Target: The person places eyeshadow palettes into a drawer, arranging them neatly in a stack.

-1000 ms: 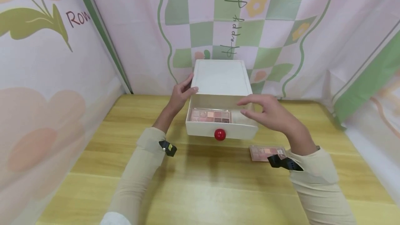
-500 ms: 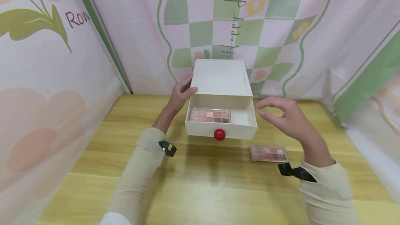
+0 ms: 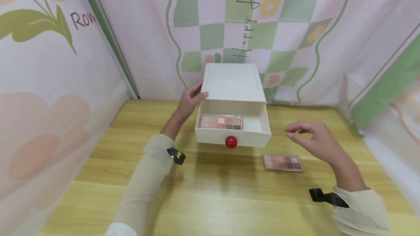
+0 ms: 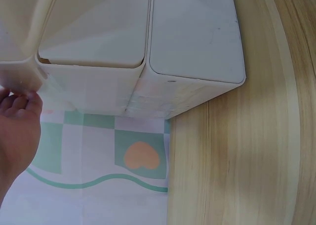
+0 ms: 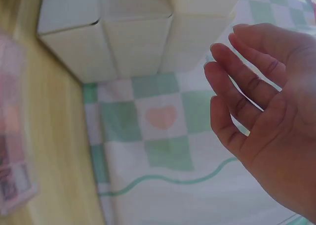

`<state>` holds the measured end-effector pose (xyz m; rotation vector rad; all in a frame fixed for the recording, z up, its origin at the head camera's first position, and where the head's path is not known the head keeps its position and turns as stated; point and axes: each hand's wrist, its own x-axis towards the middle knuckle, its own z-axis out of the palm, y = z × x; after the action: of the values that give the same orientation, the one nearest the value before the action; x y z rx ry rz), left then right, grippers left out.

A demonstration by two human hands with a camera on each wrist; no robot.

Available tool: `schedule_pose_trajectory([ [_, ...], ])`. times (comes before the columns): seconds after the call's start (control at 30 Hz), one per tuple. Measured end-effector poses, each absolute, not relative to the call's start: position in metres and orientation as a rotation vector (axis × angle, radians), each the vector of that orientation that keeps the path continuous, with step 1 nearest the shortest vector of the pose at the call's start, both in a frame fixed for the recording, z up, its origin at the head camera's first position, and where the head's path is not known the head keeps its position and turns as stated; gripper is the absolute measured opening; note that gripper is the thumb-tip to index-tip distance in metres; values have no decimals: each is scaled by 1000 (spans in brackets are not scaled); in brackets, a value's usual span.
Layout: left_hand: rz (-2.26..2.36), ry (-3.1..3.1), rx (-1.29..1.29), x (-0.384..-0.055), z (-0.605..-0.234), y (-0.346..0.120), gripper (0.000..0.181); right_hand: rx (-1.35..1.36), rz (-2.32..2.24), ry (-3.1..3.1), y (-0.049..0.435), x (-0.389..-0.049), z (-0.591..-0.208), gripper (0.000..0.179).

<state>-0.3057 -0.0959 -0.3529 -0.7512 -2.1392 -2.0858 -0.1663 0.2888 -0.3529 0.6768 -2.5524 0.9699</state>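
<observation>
A stacked white drawer unit (image 3: pixel 231 81) has its top drawer (image 3: pixel 257 119) pulled out by its red knob's side. Inside the drawer, on the left, lies a pink eyeshadow palette (image 3: pixel 221 122). My left hand (image 3: pixel 188 101) rests on the unit's left side, its thumb on the top front corner; in the left wrist view, the left hand (image 4: pixel 19 121) shows fingertips against the white side. My right hand (image 3: pixel 311 139) hovers to the right of the drawer, fingers loosely bent, holding nothing. Below it, a second eyeshadow palette (image 3: pixel 283 162) lies on the table.
The red knob (image 3: pixel 231 142) sticks out from the drawer front. Lower drawers (image 4: pixel 197 37) of the unit show closed in the left wrist view. A patterned curtain (image 3: pixel 213 10) stands right behind the unit, over the wooden table (image 3: pixel 210 199).
My right hand has drawn back out of the drawer, moving right and towards me. My left hand, the drawer and both eyeshadow palettes have stayed in place.
</observation>
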Motion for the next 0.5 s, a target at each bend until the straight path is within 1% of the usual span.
schedule_pose_trajectory([
  [0.17, -2078, -2141, -751, -306, -354, -96, 70, 602, 1014, -2627, 308, -165, -373, 16],
  [0.5, -2089, -2141, -744, -305, -353, -96, 70, 584, 1012, -2681, 334, -166, -410, 14],
])
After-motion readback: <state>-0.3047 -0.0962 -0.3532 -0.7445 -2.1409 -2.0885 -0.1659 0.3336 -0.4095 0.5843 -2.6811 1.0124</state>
